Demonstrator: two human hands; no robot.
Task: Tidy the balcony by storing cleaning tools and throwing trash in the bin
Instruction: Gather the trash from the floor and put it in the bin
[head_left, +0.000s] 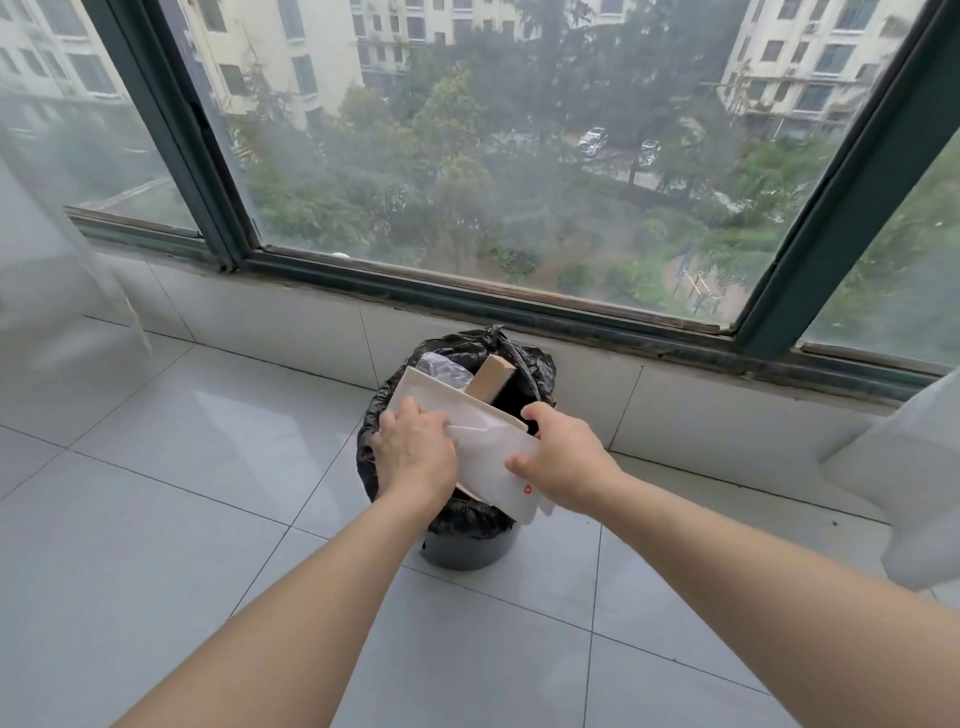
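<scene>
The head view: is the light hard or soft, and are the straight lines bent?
Head view: soft daylight, a pale glare patch on the glossy grey floor tiles; the dark green window frame bows from wide-angle distortion; the outdoor trees look hazy.

Place: enclosed home balcony, upper storey | Floor: pale glossy tiles (156, 467) | Windows: dark-framed glazing (467, 156) — apartment blocks, trees, parked cars below | Fittings: sheer curtains (909, 467), bag-lined bin (467, 545) — domestic
</scene>
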